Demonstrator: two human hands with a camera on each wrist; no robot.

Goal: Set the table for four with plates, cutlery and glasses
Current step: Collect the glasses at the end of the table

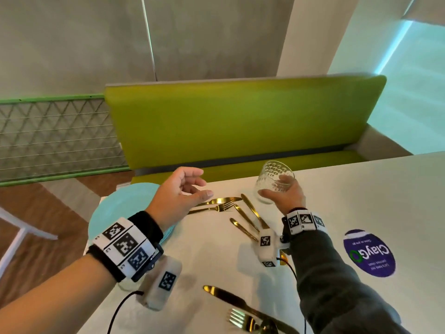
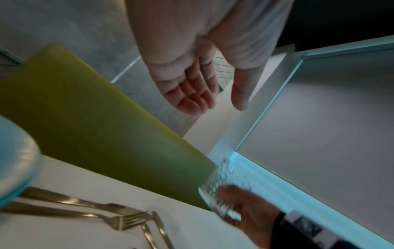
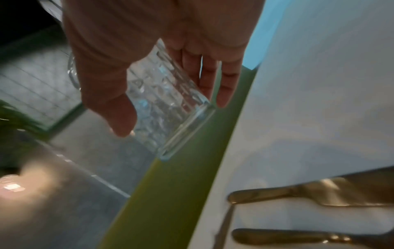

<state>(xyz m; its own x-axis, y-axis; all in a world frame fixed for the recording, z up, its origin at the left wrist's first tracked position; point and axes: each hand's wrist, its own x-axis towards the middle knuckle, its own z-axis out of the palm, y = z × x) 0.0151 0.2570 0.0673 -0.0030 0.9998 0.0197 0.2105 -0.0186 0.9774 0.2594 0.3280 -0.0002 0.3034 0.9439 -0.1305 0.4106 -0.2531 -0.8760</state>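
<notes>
My right hand (image 1: 283, 192) grips a clear patterned glass (image 1: 274, 180), tilted, just above the white table (image 1: 361, 201) near its far edge. In the right wrist view the thumb and fingers (image 3: 226, 84) wrap the glass (image 3: 168, 107). My left hand (image 1: 185, 189) hovers open over the gold cutlery, holding nothing; its palm (image 2: 192, 80) is empty. A pale blue plate (image 1: 120, 208) lies at the far left corner under my left wrist. A gold knife and fork (image 1: 216, 206) lie beside it, with more gold pieces (image 1: 248, 218) loose to their right.
A green bench (image 1: 240, 121) runs along the table's far side. A purple round sticker (image 1: 369, 253) is on the table at right. Another gold knife and fork (image 1: 240, 309) lie near the front edge. Wooden floor and a mesh panel (image 1: 55, 138) are at left.
</notes>
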